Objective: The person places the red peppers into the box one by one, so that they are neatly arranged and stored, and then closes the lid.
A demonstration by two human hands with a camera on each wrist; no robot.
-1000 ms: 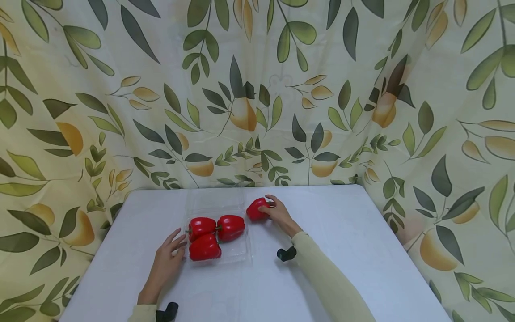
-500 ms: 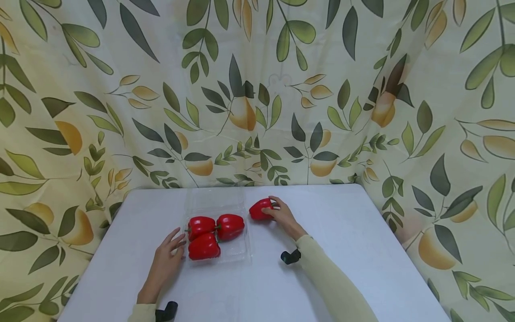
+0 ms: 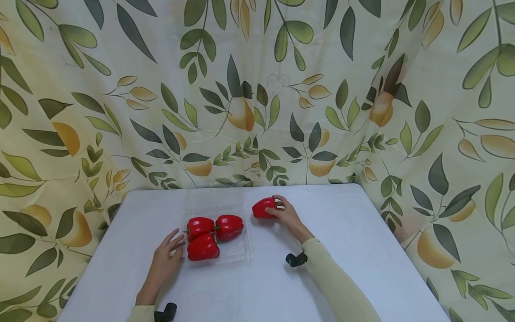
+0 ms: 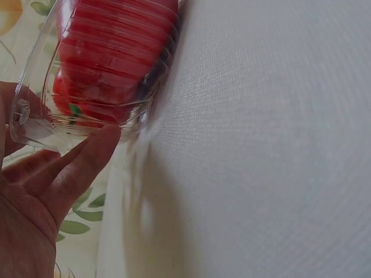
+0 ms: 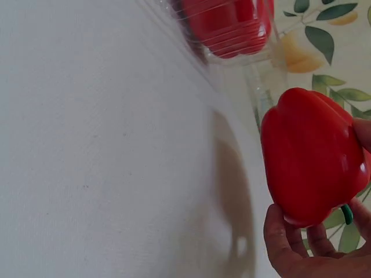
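A red bell pepper (image 3: 263, 208) is gripped in my right hand (image 3: 290, 219), to the right of a clear plastic container (image 3: 235, 256). Seen from the right wrist, the held bell pepper (image 5: 310, 156) has its green stem toward the palm, with fingers and thumb around that end. Three more red bell peppers lie in the container: one at back left (image 3: 200, 228), one at back right (image 3: 230, 227) and one in front (image 3: 203, 247). My left hand (image 3: 165, 259) rests its extended fingers against the container's left side; in the left wrist view, fingertips (image 4: 107, 136) touch the clear wall.
The container's clear lid (image 3: 213, 199) is raised behind the peppers. A white cloth covers the table (image 3: 334, 223), and a leaf-and-fruit patterned curtain (image 3: 257, 112) hangs close behind its far edge. Black wrist cameras sit on both forearms.
My right hand has shifted a little to the right with the bell pepper, away from the container, and the pepper has turned slightly. The left hand and the other peppers hold their places.
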